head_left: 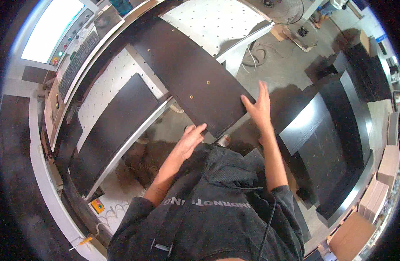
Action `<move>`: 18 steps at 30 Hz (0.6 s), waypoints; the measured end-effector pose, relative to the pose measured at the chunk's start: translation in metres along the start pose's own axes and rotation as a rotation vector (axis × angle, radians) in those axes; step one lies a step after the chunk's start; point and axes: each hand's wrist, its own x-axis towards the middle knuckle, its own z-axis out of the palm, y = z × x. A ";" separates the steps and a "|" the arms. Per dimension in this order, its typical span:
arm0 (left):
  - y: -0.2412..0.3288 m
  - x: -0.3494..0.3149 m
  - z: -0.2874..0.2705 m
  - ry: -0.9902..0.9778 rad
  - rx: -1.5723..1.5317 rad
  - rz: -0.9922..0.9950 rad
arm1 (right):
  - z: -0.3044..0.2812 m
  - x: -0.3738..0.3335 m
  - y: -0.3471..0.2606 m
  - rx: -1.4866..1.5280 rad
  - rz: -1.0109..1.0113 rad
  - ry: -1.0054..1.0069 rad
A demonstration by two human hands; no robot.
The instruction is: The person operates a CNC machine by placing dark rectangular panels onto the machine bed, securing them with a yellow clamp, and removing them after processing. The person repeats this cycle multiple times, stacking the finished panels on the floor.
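A long dark brown panel (195,65) with several small brass-coloured ringed holes lies across white perforated table beds, its near end jutting out toward my body. At the left edge of that end is my left hand (192,140), its fingers stretched out against the board. My right hand (259,111) stands at the opposite edge, fingers extended and thumb apart, the thumb by the rim. Neither hand is wrapped round the panel. A second dark panel (117,130) rests on the left table bed. What lies under the long panel is hidden.
Stacked dark panels (326,143) fill the right side, with cardboard pieces (356,235) beyond them. On the far left are a lit screen (50,28) and a keyboard (80,56). A cable coil (256,56) lies on the floor near a fan (287,8).
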 end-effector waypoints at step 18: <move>0.000 0.027 0.023 0.330 0.514 0.316 | 0.017 0.037 0.033 0.676 0.273 -0.486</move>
